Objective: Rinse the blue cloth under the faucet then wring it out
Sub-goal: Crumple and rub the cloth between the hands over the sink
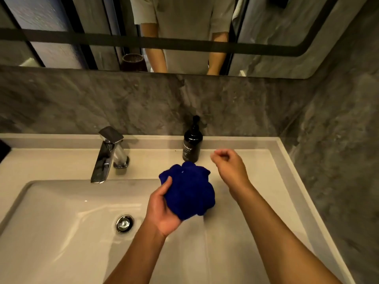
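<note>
Blue cloth [187,191] bunched, no clear axis

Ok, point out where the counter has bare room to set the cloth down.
Bare counter runs right of the black pump bottle to the side wall, under the right hand. Another patch lies left of the faucet. Between faucet and bottle it is tighter; the left hand holds the blue cloth there.

The left hand [162,210] is raised palm-up, thumb and fingers curled round the bunched blue cloth [188,191], forearm slanting in from the bottom edge; the right hand [229,165] hovers apart from it, fingers loosely curled and holding nothing
</note>
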